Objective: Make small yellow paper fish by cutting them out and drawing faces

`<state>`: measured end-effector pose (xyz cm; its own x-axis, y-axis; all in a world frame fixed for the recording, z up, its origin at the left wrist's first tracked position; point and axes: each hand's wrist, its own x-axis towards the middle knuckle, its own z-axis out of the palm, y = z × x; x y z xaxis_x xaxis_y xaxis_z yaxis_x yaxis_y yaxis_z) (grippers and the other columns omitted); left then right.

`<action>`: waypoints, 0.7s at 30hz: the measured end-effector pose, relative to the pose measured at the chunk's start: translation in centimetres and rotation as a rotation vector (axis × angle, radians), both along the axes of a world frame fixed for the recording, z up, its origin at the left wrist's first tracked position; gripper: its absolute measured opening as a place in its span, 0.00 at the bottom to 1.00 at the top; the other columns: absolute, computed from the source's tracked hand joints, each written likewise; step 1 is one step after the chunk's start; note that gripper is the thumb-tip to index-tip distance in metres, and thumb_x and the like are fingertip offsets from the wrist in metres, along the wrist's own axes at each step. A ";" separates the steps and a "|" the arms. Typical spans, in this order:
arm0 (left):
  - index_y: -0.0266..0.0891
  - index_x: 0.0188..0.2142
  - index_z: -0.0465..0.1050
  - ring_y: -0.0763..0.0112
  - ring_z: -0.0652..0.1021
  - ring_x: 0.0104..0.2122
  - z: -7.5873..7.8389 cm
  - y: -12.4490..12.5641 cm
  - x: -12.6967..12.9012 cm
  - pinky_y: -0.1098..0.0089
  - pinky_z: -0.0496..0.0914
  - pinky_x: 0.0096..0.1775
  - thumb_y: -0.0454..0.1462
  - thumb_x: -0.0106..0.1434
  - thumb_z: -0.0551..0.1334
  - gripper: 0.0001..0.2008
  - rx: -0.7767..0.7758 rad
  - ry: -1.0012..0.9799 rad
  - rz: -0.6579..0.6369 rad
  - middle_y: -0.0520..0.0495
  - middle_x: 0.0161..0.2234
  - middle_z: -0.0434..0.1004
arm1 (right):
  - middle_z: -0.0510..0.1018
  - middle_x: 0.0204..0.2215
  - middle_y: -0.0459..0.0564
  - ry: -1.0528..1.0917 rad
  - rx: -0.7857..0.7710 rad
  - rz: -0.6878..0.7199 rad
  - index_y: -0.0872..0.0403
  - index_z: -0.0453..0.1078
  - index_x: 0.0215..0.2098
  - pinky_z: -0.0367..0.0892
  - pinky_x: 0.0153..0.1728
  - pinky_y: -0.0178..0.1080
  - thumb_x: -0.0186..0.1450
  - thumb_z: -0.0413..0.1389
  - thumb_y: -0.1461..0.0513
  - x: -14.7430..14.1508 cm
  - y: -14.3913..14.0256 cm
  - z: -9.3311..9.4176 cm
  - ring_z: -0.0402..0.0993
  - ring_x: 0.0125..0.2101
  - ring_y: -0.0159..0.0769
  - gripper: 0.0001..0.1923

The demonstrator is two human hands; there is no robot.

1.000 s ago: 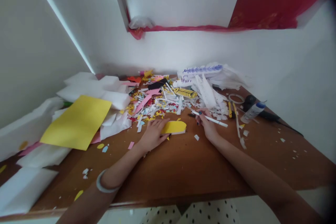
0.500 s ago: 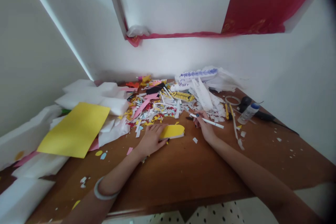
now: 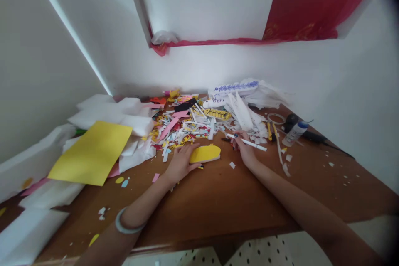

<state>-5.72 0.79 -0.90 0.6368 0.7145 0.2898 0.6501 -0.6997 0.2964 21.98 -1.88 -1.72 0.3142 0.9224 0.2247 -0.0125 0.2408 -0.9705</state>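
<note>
White walls meet in a corner behind a brown wooden table (image 3: 218, 203), with a red cloth (image 3: 311, 4) hanging at about one o'clock above it.

From the head camera, the left hand (image 3: 181, 162) lies flat near the middle of the table, fingers spread and pressing on the near end of a yellow foam shape (image 3: 205, 153), which rests on the wood just at the hand's three o'clock. The right hand (image 3: 246, 151) sits at three o'clock from that shape, close beside it but apart, its fingers closed around a white pen (image 3: 247, 142) that points toward nine o'clock; a black cap (image 3: 226, 139) lies just past the pen's tip.

At twelve o'clock from both hands spreads a heap of paper scraps (image 3: 190, 126) in white, pink, yellow and red, and beyond it a pile of white paper (image 3: 246, 95) marked with blue ink. At nine o'clock from the left hand, a yellow sheet (image 3: 92, 151) lies tilted on stacked white foam blocks (image 3: 112, 110). At three o'clock from the right hand stand a small white bottle (image 3: 294, 134) with a blue cap, a roll of clear tape (image 3: 276, 118) and a yellow-handled cutter (image 3: 269, 131). A pale bangle (image 3: 126, 224) circles the left wrist at seven o'clock. Small cut bits dot the bare wood around the arms.
</note>
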 end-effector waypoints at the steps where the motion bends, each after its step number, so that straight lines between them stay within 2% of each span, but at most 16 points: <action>1: 0.45 0.60 0.56 0.55 0.70 0.57 0.0 0.0 0.0 0.55 0.59 0.56 0.47 0.61 0.65 0.32 -0.011 0.009 0.003 0.42 0.57 0.70 | 0.70 0.23 0.42 -0.006 0.002 0.000 0.48 0.64 0.38 0.60 0.21 0.36 0.61 0.55 0.47 0.0 0.0 0.0 0.63 0.20 0.33 0.15; 11: 0.42 0.58 0.60 0.55 0.70 0.57 1.0 -0.2 0.0 0.53 0.60 0.56 0.44 0.67 0.56 0.22 -0.046 0.023 0.014 0.42 0.56 0.72 | 0.69 0.24 0.43 -0.165 0.032 -0.032 0.49 0.67 0.39 0.61 0.23 0.36 0.65 0.50 0.49 0.7 -0.3 0.1 0.63 0.21 0.32 0.14; 16: 0.43 0.58 0.60 0.54 0.71 0.56 0.7 -0.2 0.4 0.53 0.60 0.55 0.45 0.63 0.61 0.25 -0.019 0.035 0.029 0.42 0.55 0.73 | 0.71 0.27 0.44 -0.283 0.034 -0.011 0.49 0.70 0.41 0.64 0.27 0.36 0.63 0.52 0.53 0.7 -0.5 -0.2 0.64 0.24 0.32 0.12; 21: 0.43 0.56 0.61 0.55 0.71 0.56 0.6 -0.4 0.5 0.53 0.60 0.55 0.43 0.62 0.62 0.24 -0.016 0.021 0.040 0.43 0.56 0.72 | 0.74 0.32 0.45 -0.342 0.027 -0.013 0.49 0.69 0.41 0.65 0.28 0.36 0.61 0.53 0.55 0.7 -0.3 -0.4 0.67 0.26 0.34 0.12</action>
